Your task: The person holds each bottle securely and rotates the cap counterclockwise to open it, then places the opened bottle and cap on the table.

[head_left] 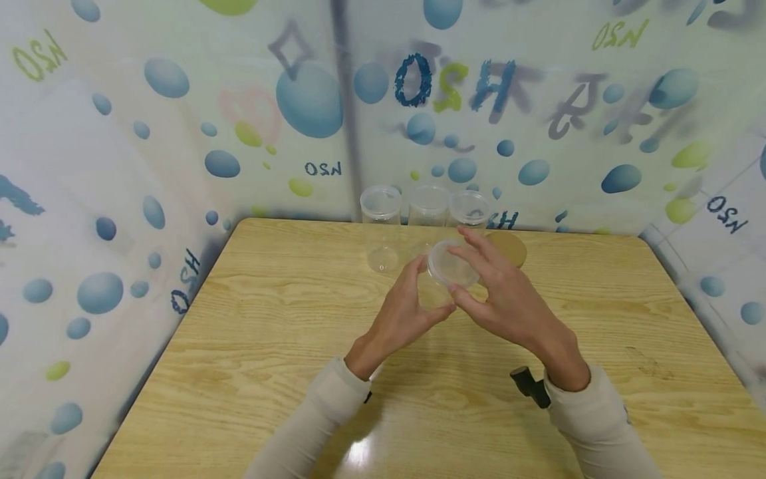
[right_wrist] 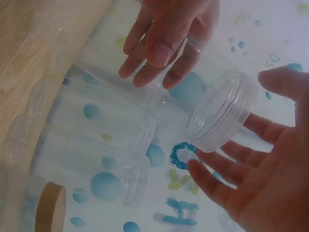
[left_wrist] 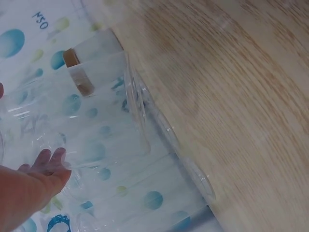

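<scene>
A clear jar (right_wrist: 178, 108) with a clear lid (head_left: 456, 264) is raised above the table, tilted so the lid faces me in the head view. My left hand (head_left: 407, 306) grips the jar's body, thumb and fingers round it. Around the lid spread the fingers of my right hand (head_left: 509, 299). In the right wrist view they look nearly straight, with thumb and fingertips right at the rim and some partly behind it. The jar's see-through walls blend with the background in the left wrist view.
Along the back edge stand three clear lidded jars: a left one (head_left: 382, 233), a middle one (head_left: 428, 203) and a right one (head_left: 470, 207). A gold-brown lid (head_left: 509, 249) shows beside them. Behind the wooden table (head_left: 257, 313) rises a patterned wall covering (head_left: 239, 86).
</scene>
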